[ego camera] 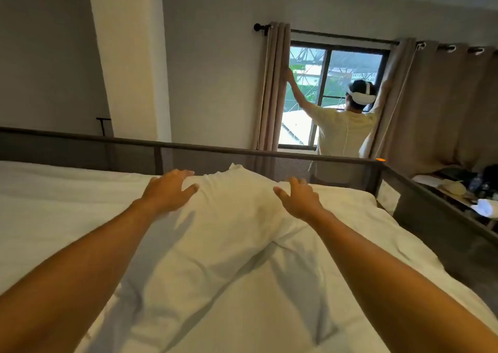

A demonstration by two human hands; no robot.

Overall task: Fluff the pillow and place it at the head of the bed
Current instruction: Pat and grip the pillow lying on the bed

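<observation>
A white pillow (237, 199) lies on the white bed (67, 196), its far end close against the dark mesh headboard rail (204, 148). My left hand (168, 191) rests flat on the pillow's left side, fingers spread. On the pillow's right side is my right hand (296, 197), also flat with fingers apart. Neither hand grips the fabric. Both forearms reach in from the bottom corners of the view.
A dark side rail (431, 218) borders the bed on the right. Beyond it a low shelf (458, 193) holds several small items. Another person (347, 126) stands at the window (331, 88) holding the curtains. A white column (129, 56) rises behind the headboard.
</observation>
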